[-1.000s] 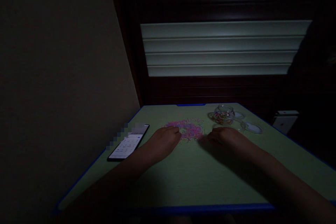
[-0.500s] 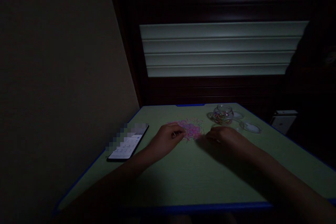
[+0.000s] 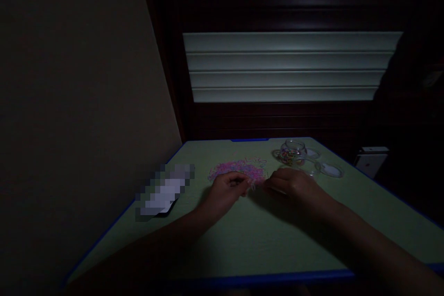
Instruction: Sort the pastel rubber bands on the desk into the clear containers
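A spread pile of small pink and purple rubber bands [image 3: 229, 167] lies on the green table [image 3: 222, 240]. At the near edge of the pile, my left hand [image 3: 227, 194] is closed in a pinch, with a small pale rubber band [image 3: 253, 187] showing at its fingertips. Close on its right, my right hand [image 3: 294, 185] has thumb and fingers pressed together beside the pile; anything between them is too dark and small to make out.
A clear jar [image 3: 294, 151] with multicoloured bits stands at the back right. In front of it is another clear container [image 3: 312, 166], partly behind my right hand. Round lids [image 3: 332, 170] lie nearby. A phone [image 3: 166, 194], partly blurred, rests at the left edge.
Both hands have shifted slightly nearer, and my right hand has moved left toward my left. More of the pile's left side shows, and a pale rubber band now shows at my left fingertips.
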A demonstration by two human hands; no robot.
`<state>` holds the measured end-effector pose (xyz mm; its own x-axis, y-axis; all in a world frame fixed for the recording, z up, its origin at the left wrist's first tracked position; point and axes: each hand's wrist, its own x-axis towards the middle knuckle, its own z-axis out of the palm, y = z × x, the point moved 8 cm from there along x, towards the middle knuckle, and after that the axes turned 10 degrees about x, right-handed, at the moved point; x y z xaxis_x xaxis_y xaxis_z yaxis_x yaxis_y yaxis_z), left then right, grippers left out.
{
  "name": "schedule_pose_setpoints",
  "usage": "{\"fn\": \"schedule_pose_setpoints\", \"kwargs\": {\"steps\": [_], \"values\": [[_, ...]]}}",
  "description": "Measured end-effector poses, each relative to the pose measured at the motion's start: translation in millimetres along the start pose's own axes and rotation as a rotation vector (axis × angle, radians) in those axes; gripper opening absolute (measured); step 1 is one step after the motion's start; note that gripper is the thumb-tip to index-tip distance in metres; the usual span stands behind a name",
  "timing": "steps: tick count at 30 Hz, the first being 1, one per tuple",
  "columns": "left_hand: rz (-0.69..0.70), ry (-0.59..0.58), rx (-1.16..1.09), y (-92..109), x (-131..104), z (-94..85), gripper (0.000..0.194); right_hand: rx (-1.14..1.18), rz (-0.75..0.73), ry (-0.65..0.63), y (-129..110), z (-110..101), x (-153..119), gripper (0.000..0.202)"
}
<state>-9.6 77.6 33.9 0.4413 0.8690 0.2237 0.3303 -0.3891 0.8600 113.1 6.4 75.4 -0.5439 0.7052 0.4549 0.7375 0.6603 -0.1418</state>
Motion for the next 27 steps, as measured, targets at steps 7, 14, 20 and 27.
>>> {"fn": "schedule_pose_setpoints", "kwargs": {"steps": [7,14,20,27], "values": [[-0.019,-0.041,-0.057,3,-5,6.1,0.025,0.001,-0.032,0.013,-13,3,1,0.023],[-0.034,-0.057,-0.068,1,-5,9.8,0.025,-0.112,-0.098,0.074,-19,8,2,0.018],[-0.047,-0.052,-0.092,-1,-5,9.4,0.023,-0.139,-0.092,0.06,-19,6,2,0.015],[-0.053,-0.038,-0.091,1,-4,6.2,0.023,-0.133,-0.068,0.039,-14,5,0,0.012]]}}
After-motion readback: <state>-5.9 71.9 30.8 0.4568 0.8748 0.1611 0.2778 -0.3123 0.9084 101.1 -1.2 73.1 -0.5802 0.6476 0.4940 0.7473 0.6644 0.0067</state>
